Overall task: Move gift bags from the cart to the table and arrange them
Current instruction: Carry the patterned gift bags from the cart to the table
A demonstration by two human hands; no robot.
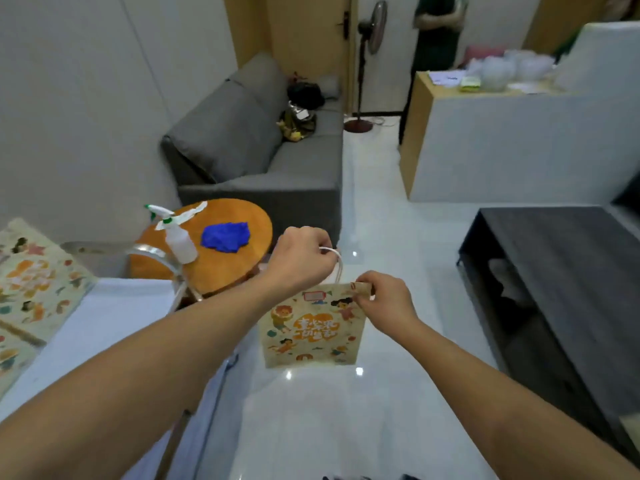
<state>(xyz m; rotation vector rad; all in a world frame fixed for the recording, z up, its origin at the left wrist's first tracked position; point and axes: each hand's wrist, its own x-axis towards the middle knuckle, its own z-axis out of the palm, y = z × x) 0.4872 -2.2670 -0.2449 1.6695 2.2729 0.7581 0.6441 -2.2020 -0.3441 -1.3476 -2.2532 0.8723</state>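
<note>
A cream gift bag (311,332) with cartoon children and orange lettering hangs in the air over the glossy floor. My left hand (300,259) grips its white cord handle from above. My right hand (382,299) pinches the bag's top right corner. More bags of the same print (31,289) lie flat at the left edge, on a white surface (114,313). The dark low table (561,271) stands to the right.
A round wooden side table (225,265) carries a white spray bottle (176,237) and a blue cloth (225,236). Behind it is a grey sofa (270,147) with bags on it. A fan, a standing person and a white counter with clutter are at the back.
</note>
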